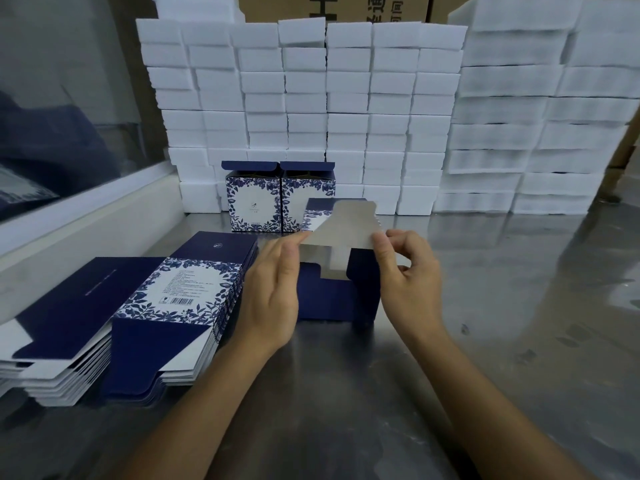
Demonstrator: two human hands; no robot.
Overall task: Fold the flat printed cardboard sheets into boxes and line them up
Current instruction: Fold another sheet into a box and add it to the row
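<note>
Desk [519, 289] of dull grey metal, reflecting light, filling the lower frame. Rising behind it across the upper frame, a wall of stacked white foam blocks [346, 98], with brown cartons [346, 8] showing above at the top edge. Running along the upper left, a white ledge [86, 216] under a glass pane [52, 98].

Lying at lower left, touching the desk, a stack of flat printed sheets [156, 306], navy with a blue floral panel. Standing at frame centre, just in front of the foam, two finished boxes [280, 202] side by side, lids open and pointing up.

Sitting between the hands, just below centre, a half-folded navy box [332, 292], its grey unprinted flap [346, 223] lifted upward. Left hand [273, 289] pressing flat and open against the box's left side, thumb tip touching the flap's left edge. Right hand [405, 271] pinching the flap's right edge between thumb and fingers, other fingers curling. Forearms reaching in from the bottom edge.
</note>
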